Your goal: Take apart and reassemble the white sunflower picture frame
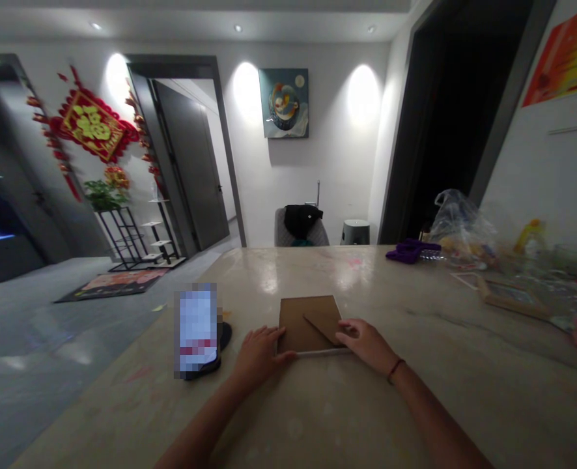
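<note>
A flat brown kraft-paper packet [298, 326] lies on the pale marble table [318, 417], with a pointed flap [323, 327] folded across its right part. A white strip [322, 352] runs along its near edge. My left hand [258, 355] grips the packet's left edge. On the right side, my right hand [363, 344] has its fingertips on the flap and the packet's right corner. The underside of the packet is hidden.
Left of the packet, a pixelated phone [197, 329] leans on a black object [225, 337]. At the right of the table are a wooden picture frame [513, 297], a plastic bag [462, 229] and a purple cloth [410, 251]. The floor lies beyond the table's left edge.
</note>
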Motion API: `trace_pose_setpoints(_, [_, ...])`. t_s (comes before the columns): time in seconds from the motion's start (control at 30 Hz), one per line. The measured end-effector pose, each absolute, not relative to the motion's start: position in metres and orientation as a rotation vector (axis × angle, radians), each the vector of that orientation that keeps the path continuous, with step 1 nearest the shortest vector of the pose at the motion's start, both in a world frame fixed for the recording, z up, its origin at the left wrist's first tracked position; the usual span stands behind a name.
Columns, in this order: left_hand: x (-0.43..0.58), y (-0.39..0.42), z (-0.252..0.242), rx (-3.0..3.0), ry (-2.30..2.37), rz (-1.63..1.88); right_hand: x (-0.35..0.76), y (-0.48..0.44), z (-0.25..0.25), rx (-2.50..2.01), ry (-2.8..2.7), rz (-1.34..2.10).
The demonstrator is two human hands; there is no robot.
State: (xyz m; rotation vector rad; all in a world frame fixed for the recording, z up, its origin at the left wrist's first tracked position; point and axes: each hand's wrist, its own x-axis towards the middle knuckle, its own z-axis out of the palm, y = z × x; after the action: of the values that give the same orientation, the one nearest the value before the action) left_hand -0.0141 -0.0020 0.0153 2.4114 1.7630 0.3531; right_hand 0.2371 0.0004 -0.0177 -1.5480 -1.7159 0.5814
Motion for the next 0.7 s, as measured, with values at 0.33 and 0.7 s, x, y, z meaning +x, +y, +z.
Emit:
trace_pose_setpoints(0.33, [-0.011,0.005,0.009,2.366,1.896,0.580,0.205,-0.009,-0.029,-1.741,-2.046,0.165])
trace_pose_setpoints(0.7, [-0.028,0.012,0.017,2.332,2.138,0.558,0.229,-0.001,-0.012,-1.928,-1.723,-0.257])
